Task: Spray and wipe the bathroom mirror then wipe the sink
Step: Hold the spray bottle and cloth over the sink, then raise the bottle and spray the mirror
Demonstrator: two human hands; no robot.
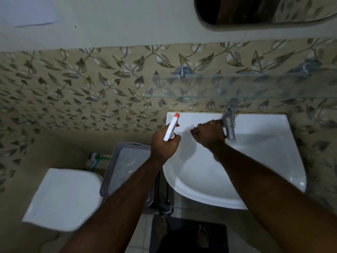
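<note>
Head view, mirror [264, 13] cropped, cloth [196, 133] mostly hidden under right hand [211, 134]

Your single head camera looks steeply down from above, facing the tiled wall [73, 92]. The sink [255, 143] sits close at right of centre, the mirror [255, 11] clips the upper right, the floor the bottom edge.

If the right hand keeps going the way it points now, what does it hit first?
The faucet: the right hand is already at its base, apparently touching it. Behind that comes the tiled wall, though depth is hard to judge.
</note>
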